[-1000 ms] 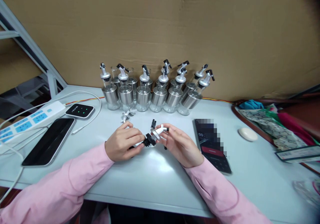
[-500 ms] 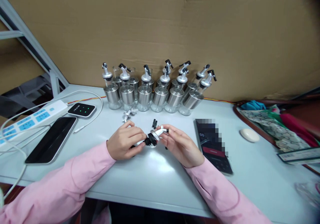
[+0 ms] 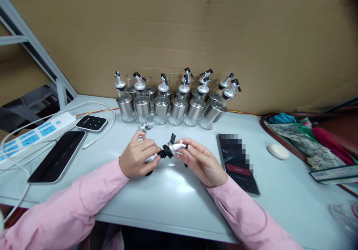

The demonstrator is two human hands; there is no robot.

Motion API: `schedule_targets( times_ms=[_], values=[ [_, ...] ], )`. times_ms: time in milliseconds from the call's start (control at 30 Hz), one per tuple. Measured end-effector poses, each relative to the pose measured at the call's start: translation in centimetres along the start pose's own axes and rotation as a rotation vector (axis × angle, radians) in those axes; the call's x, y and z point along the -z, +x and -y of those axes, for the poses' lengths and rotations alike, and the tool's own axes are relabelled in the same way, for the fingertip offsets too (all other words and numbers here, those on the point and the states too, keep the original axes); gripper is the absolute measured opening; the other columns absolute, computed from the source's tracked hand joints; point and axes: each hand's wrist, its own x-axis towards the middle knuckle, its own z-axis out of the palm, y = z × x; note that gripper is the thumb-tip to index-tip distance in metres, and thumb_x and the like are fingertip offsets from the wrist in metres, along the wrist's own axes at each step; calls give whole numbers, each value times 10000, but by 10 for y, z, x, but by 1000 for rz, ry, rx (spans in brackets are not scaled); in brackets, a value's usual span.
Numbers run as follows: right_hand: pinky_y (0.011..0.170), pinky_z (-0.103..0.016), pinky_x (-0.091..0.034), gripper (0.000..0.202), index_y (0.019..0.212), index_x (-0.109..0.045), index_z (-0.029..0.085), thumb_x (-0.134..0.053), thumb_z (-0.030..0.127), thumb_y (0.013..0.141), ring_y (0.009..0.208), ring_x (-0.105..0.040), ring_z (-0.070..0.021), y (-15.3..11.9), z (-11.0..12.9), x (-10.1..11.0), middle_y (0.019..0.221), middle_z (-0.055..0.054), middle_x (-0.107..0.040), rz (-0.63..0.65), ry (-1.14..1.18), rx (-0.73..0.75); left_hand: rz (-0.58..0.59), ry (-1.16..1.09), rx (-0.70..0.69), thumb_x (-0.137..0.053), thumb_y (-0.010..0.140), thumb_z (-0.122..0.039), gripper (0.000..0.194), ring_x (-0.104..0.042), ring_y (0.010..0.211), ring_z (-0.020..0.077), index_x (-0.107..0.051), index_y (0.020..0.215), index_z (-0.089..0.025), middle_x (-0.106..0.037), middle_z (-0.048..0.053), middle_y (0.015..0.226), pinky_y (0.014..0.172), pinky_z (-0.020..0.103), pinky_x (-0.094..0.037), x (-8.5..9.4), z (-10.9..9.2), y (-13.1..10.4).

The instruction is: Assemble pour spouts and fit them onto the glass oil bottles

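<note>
Between my hands, just above the table, is a bottle pourer spout (image 3: 171, 150), silver at the top with a black ribbed stopper. My right hand (image 3: 205, 163) grips its silver spout end from the right. With thumb and fingers, my left hand (image 3: 141, 156) pinches the black stopper end. Small black parts (image 3: 173, 138) lie just behind the pourer, and another dark piece is partly hidden under my left hand. Beyond my left hand, several silver pourer pieces (image 3: 145, 126) lie in a small pile, partly covered by my fingers.
Several glass-and-steel bottles (image 3: 161, 106), many topped with pourers, stand in rows at the back. On the left are a power strip (image 3: 36, 134), a black phone (image 3: 57, 156), a Wi-Fi device (image 3: 91, 123) and cables. A lit phone (image 3: 237, 164) and a white oval object (image 3: 278, 151) lie right.
The pourer has turned slightly, its black stopper end shifting a little left along with my left fingers. Both hands keep their hold. The bottles stay put.
</note>
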Motion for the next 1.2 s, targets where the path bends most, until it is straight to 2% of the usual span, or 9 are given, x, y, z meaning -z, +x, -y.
schedule_targets(
  times_ms=[433,800,967,1200],
  values=[
    [780,-249,-520,166,840,-705,203,-718,279,693,826,-642,-129,0,-1,1,911,-14,-673,22,-25,-8,1,-27,-36,-411,790,-114,97,-421,505,106,-500,773,-148,-567,-3,587,693,337,-347,-2,1,-2],
    [895,-348,-486,172,879,-675,238,-678,328,732,885,-610,-146,-2,-8,-4,934,-6,-628,-18,-183,124,-67,-68,91,-429,796,-95,120,-345,477,88,-479,709,-162,-453,-52,516,674,320,-336,-4,5,-5],
    [861,-356,-513,177,904,-663,241,-630,355,772,879,-598,-148,-2,-10,-2,934,-11,-600,-17,-267,205,-36,-104,138,-391,805,-120,112,-377,492,98,-473,739,-158,-471,-39,549,688,335,-331,-5,2,-4],
    [822,-341,-523,182,911,-653,230,-626,347,775,859,-626,-154,-1,-8,1,911,-12,-630,-12,-353,231,12,-79,173,-401,879,-274,179,-487,579,125,-514,841,-141,-564,11,670,711,344,-330,-2,7,-2]
  ],
)
